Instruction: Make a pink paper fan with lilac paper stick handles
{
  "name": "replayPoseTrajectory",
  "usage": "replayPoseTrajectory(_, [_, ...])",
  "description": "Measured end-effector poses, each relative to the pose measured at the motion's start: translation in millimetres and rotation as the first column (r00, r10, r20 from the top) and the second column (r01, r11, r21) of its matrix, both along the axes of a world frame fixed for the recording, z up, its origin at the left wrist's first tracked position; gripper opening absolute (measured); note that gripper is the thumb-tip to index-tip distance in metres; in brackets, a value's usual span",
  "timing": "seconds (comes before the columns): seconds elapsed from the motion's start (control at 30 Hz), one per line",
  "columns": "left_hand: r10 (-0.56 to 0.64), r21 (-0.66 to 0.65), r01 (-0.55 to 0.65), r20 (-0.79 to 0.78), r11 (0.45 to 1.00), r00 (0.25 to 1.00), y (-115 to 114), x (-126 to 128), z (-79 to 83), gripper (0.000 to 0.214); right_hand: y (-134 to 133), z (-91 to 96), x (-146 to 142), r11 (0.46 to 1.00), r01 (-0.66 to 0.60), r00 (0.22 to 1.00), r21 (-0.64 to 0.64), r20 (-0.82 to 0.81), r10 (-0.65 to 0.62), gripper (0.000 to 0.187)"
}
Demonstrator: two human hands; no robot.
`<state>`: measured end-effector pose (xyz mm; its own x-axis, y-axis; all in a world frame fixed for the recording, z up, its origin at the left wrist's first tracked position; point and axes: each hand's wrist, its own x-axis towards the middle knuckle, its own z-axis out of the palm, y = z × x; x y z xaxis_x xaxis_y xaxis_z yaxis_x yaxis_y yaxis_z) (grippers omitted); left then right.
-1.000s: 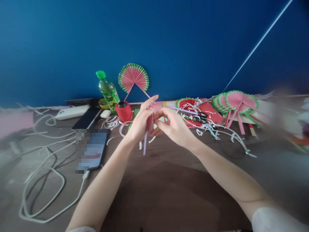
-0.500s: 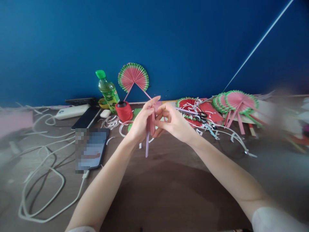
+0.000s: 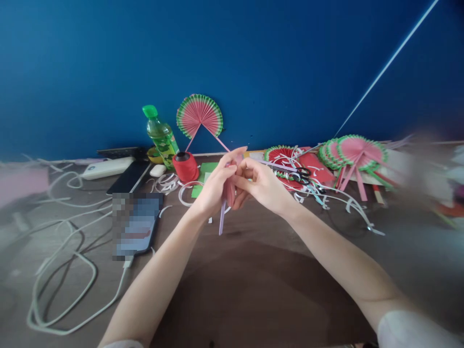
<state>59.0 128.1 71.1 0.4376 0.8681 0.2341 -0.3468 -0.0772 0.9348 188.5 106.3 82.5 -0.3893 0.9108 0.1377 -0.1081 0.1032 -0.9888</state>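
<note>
Above the brown table (image 3: 253,285), my left hand (image 3: 213,188) and my right hand (image 3: 263,186) meet around a folded pink paper fan (image 3: 229,191). Both pinch the pleated stack between their fingertips. A pale pink stick handle (image 3: 222,220) hangs down from the stack below my left hand. Much of the folded paper is hidden by my fingers.
A phone (image 3: 136,224) on a white cable (image 3: 61,290) lies at the left. Behind stand a green bottle (image 3: 161,135), a red thread spool (image 3: 185,166) and an open watermelon fan (image 3: 200,116) against the blue wall. Scissors (image 3: 299,174), paper strips and finished fans (image 3: 357,154) lie at the right.
My hands have closed in on each other, pressing the pink folds tighter. The stick handle has swung slightly. Nothing else on the table has moved.
</note>
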Motion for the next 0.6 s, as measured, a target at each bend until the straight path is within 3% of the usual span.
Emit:
replayPoseTrajectory(0.23, [0.065, -0.058, -0.059, 0.114, 0.997, 0.991, 0, -2, 8.5, 0.037, 0, 6.3, 4, 0.999, -0.032, 0.999, 0.039, -0.003, 0.032, 0.019])
replayPoseTrajectory(0.43, [0.177, -0.076, -0.165, 0.207, 0.983, 0.962, 8, -4, 8.5, 0.027, 1, 9.6, 8, 0.988, 0.093, 0.992, 0.121, 0.070, -0.102, 0.011])
replayPoseTrajectory(0.6, [0.256, -0.081, -0.244, 0.242, 0.966, 0.936, 11, -12, 17.6, 0.021, -3, 11.9, 8, 0.988, 0.070, 0.982, 0.138, 0.165, -0.092, 0.008])
